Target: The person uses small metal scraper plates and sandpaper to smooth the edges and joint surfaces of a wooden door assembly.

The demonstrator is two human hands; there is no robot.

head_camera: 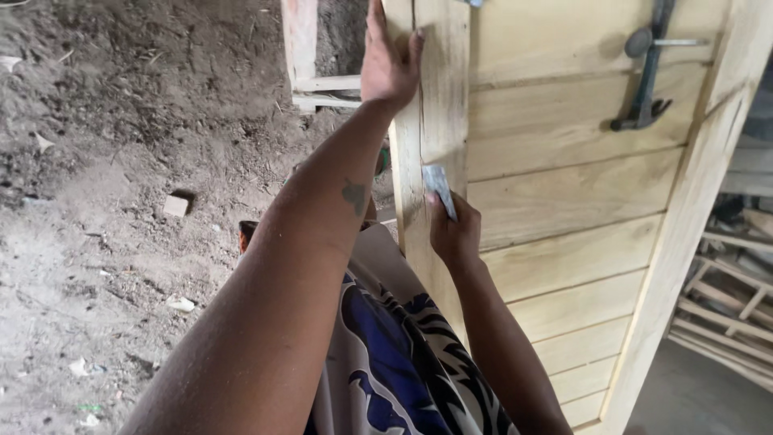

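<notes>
Pale wooden door (564, 201), planked, lies under me; my left hand (388, 64) rests flat and open on its edge, my right hand (452, 234) pinching folded grey sandpaper (439, 187).

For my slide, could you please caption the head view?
Left hand steadies a wooden door while right hand presses sandpaper against its frame.

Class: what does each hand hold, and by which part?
Right hand grips a grey sanding pad by its lower end. Left hand holds nothing, resting flat on the wooden door.
</notes>
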